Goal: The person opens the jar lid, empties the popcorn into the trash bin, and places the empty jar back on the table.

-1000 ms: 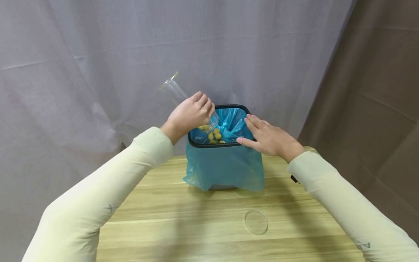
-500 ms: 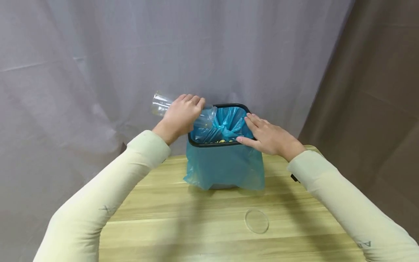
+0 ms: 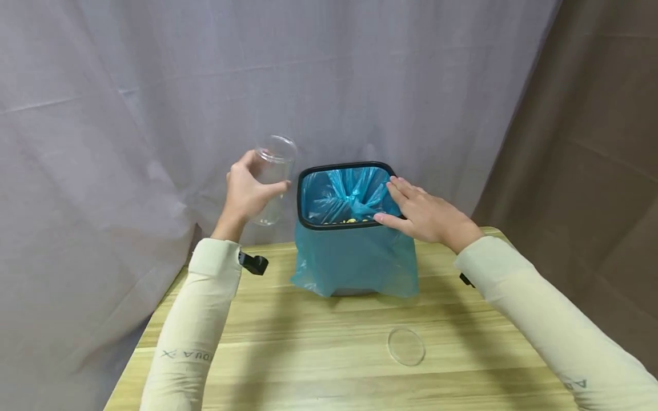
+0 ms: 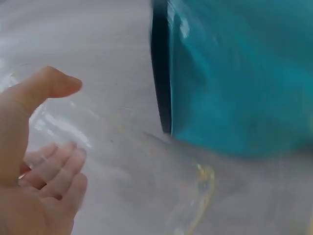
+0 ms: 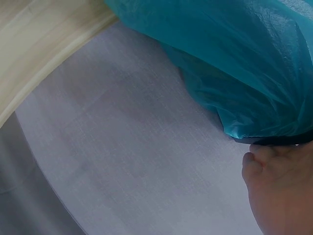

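My left hand [image 3: 243, 191] grips a clear jar [image 3: 275, 171] by its side, thumb and fingers around it. The jar stands upright in the air, left of the bin, and looks emptied of contents. In the left wrist view the transparent jar is blurred, with a yellowish streak [image 4: 205, 188] near its edge. A bin with a black rim [image 3: 346, 226] and a blue bag liner [image 3: 354, 257] stands on the table. Small yellow pieces [image 3: 352, 221] show inside it, partly hidden by the front rim. Straight fingers of my right hand [image 3: 429, 217] rest on the rim's right side.
A thin clear ring-shaped lid [image 3: 406, 346] lies on the wooden table [image 3: 319, 371] in front of the bin. Grey cloth [image 3: 205, 74] hangs behind the table, with brown cloth [image 3: 591, 171] at the right.
My left hand has pulled the jar back from over the bin to the left and turned it from tipped to upright. Yellow pieces dropped into the bin. My right hand stayed on the rim.
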Available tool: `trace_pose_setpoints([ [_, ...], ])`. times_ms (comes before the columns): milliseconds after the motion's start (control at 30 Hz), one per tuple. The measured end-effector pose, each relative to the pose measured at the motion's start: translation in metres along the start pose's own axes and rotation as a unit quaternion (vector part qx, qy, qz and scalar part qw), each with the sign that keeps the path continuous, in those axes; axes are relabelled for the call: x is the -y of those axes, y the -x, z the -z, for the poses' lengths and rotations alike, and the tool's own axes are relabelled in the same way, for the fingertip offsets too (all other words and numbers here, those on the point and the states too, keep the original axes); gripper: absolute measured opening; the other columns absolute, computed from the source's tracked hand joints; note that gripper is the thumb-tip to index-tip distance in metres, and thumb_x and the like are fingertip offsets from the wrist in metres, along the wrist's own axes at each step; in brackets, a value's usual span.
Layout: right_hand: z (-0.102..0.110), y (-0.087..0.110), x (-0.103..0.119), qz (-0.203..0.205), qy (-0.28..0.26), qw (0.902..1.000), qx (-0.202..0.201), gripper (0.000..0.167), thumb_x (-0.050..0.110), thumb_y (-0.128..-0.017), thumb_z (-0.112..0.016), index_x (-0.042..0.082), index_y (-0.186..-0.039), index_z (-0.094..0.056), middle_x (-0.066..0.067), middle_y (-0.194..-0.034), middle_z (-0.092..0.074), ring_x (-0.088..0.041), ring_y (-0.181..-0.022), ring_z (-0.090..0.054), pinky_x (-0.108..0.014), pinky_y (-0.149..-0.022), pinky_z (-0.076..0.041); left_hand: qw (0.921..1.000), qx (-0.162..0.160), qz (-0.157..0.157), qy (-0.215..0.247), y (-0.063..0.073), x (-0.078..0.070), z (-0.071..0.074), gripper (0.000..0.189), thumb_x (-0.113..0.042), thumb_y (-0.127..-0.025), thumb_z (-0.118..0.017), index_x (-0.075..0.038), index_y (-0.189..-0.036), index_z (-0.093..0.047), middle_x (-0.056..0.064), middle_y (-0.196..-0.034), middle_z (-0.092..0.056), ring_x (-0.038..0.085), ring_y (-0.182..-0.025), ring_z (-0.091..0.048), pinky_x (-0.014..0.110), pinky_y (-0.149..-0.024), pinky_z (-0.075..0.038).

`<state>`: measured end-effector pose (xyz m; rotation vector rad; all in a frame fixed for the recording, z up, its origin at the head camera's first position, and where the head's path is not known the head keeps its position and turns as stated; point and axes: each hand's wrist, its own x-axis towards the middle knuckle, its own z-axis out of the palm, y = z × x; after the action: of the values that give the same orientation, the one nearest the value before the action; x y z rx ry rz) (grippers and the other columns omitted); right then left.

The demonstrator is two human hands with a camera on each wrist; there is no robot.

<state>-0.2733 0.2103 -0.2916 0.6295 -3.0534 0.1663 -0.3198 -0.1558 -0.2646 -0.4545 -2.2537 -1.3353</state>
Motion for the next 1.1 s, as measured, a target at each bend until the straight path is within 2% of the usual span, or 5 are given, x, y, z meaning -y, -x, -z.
trace_pose_setpoints([
  [233, -0.001, 0.003, -0.006, -0.002, -0.01, 0.9999, -0.004, 0.103, 0.08, -0.101, -0.029, 0.006, -0.169, -0.007, -0.015, -0.179, -0.001, -0.038, -0.166, -0.004, -0.063, -0.131, -0.017, 0.9844, -0.038, 0.032, 0.169, 0.032, 0.027, -0.014, 0.066, 0.001, -0.074, -0.088, -0.006, -0.135, -0.064, 0.012, -0.128, -0.072, 0.024, -0.117, -0.069, 0.041, -0.112, -0.052],
  [367, -0.003, 0.004, -0.009, -0.006, -0.012, 0.9999, -0.003, 0.103, 0.081, -0.101, -0.028, 0.007, -0.17, -0.006, -0.014, -0.18, 0.0, -0.037, -0.166, -0.003, -0.063, -0.131, -0.017, 0.9813, -0.045, 0.041, 0.183, 0.056, 0.045, -0.023, 0.066, 0.002, -0.074, -0.089, -0.007, -0.135, -0.063, 0.011, -0.131, -0.072, 0.031, -0.119, -0.068, 0.047, -0.109, -0.053],
  [533, -0.003, 0.004, -0.012, -0.009, -0.01, 0.9999, -0.005, 0.103, 0.08, -0.101, -0.029, 0.006, -0.17, -0.006, -0.015, -0.179, -0.001, -0.039, -0.166, -0.005, -0.065, -0.13, -0.017, 0.9765, -0.054, 0.059, 0.2, 0.089, 0.074, -0.036, 0.065, 0.004, -0.076, -0.087, -0.006, -0.135, -0.063, 0.009, -0.133, -0.071, 0.017, -0.118, -0.067, 0.028, -0.105, -0.053],
  [800, -0.004, 0.004, -0.012, -0.01, -0.017, 0.9998, -0.007, 0.104, 0.08, -0.101, -0.03, 0.006, -0.17, -0.006, -0.015, -0.179, -0.001, -0.04, -0.166, -0.005, -0.066, -0.13, -0.017, 0.969, -0.051, 0.138, 0.198, 0.146, 0.12, -0.051, 0.069, 0.004, -0.076, -0.088, -0.007, -0.139, -0.061, 0.012, -0.139, -0.07, 0.014, -0.126, -0.064, 0.024, -0.112, -0.048],
  [1100, -0.003, 0.005, -0.013, -0.012, -0.018, 0.9997, -0.007, 0.103, 0.079, -0.101, -0.03, 0.007, -0.17, -0.005, -0.015, -0.179, 0.0, -0.04, -0.166, -0.005, -0.066, -0.13, -0.016, 0.9669, -0.054, 0.166, 0.186, 0.175, 0.142, -0.058, 0.07, 0.004, -0.075, -0.089, -0.007, -0.139, -0.062, 0.013, -0.139, -0.069, 0.013, -0.124, -0.064, 0.023, -0.105, -0.051],
])
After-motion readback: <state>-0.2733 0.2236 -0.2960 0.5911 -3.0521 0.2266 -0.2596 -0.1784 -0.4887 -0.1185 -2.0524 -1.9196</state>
